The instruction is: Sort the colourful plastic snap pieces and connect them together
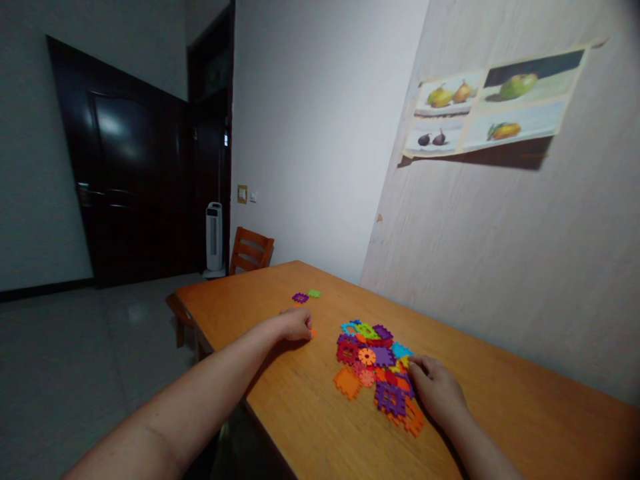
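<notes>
My left hand (297, 324) rests over the table with its fingers closed, and an orange interlocking plastic tile (313, 333) peeks out at the fingertips. Just beyond it lie a purple notched tile (300, 298) and a green notched tile (314, 293). My right hand (439, 388) is at the right edge of a pile of colourful interlocking tiles (383, 357). Its fingers are curled together by a yellow piece (401, 365); whatever is between them is hidden. An orange square tile (348, 383) and a purple windowed tile (391, 399) lie at the pile's near side.
The wooden table (280, 407) runs along a wall carrying fruit pictures (493, 107). A wooden chair (251, 249) stands at the far end. Farther back are a white tower appliance (214, 237) and a dark door (130, 180).
</notes>
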Available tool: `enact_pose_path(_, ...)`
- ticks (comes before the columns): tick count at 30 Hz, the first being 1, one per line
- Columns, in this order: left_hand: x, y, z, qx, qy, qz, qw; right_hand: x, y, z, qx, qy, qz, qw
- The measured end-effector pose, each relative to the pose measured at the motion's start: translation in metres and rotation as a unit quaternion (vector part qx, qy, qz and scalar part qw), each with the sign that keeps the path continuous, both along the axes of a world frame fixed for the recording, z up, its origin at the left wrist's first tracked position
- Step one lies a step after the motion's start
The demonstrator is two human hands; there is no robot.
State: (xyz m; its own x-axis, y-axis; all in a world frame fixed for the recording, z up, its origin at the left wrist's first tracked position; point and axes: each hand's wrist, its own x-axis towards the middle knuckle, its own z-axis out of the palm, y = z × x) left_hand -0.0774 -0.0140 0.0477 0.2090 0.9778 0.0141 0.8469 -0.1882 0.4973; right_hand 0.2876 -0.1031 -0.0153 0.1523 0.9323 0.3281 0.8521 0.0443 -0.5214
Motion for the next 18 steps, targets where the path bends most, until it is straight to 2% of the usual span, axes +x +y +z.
enact_pose_path(4,0.005,0.006,-0.007,-0.040,-0.034,0.007,0.999,0.000,0.000,0.000,-0.002,0.001,0.003,1.000)
enact_pose_path(9,0.026,0.011,-0.014,-0.034,-0.111,0.026,0.993,0.000,0.001,0.000,0.000,-0.002,-0.001,1.000)
enact_pose_path(13,0.053,0.012,-0.002,-0.012,-0.193,0.006,0.981,-0.001,0.000,0.001,0.004,0.000,-0.003,1.000)
enact_pose_path(16,0.062,0.008,0.014,-0.030,-0.334,-0.058,0.940,-0.002,0.000,0.002,0.007,0.000,0.000,1.000)
enact_pose_path(18,0.060,0.005,0.021,-0.041,-0.392,-0.069,0.917,-0.001,0.000,0.001,0.006,0.000,0.004,1.000)
